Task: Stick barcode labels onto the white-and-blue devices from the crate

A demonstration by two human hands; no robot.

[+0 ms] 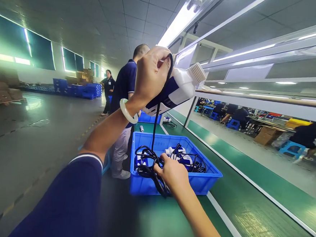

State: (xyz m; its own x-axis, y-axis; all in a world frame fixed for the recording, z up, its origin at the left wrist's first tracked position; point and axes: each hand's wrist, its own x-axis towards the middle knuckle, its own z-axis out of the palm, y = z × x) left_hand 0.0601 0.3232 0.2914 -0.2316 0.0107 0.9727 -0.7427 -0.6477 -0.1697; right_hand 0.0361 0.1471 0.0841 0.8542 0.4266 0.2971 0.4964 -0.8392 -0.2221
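My left hand (154, 73), a pale bangle on its wrist, is raised high with its fingers closed around the top of a white-and-navy pump-like device (183, 86). A ribbed, threaded white spout sticks out at the device's upper right. Its black cable (155, 129) loops over my left hand and hangs straight down. Lower, my right hand (173, 172) grips a coiled bundle of that black cable (156, 176) over the near side of a blue plastic bin (205, 181). Inside the bin lie similar white-and-navy devices (181, 154) with black cables.
The bin rests on a green work surface (235, 178) with white strips. Beyond it are another blue bin (148, 118) and a device with a cable (168, 121). A co-worker (125, 80) in navy stands just ahead. A shelf frame (262, 98) runs along the right.
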